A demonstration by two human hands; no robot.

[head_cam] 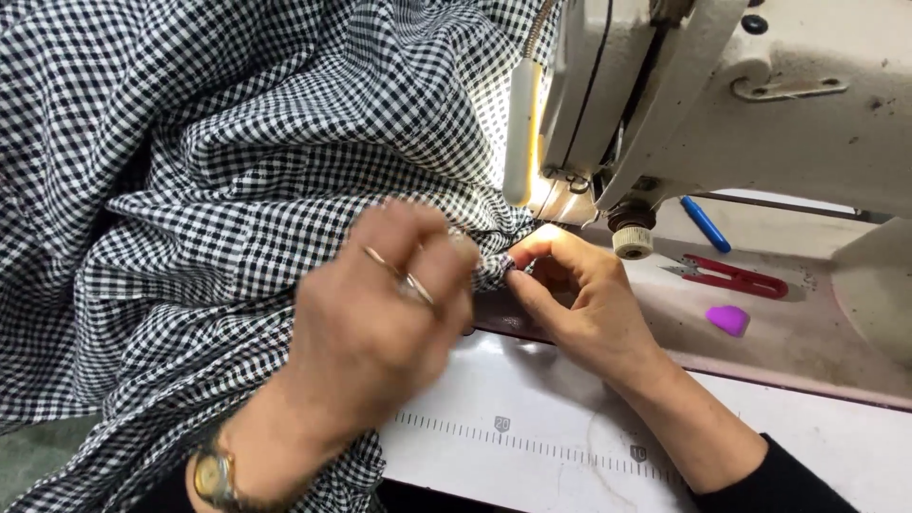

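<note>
White sewing table (532,399), printed ruler along front edge. Cream sewing machine (760,104) is landmark. Your gingham fabric (190,142) heaped left of machine, edge bunched just below its needle end. Left hand (380,323) (blurred, ringed) curled on that fabric. Right hand (579,294) pinches fabric edge just below machine. Red snips (736,277) and purple chalk (729,319) below machine arm.

— Fabric and hands? The fabric (218,152) spreads over the left of the table (836,437), bunched under the sewing machine (760,104); left hand (380,323) on it, right hand (579,294) just beside, at its edge.

— Right of the needle? Thread snips (731,277) on the machine bed, chalk piece (729,319) in front, pen (705,224) behind
</note>
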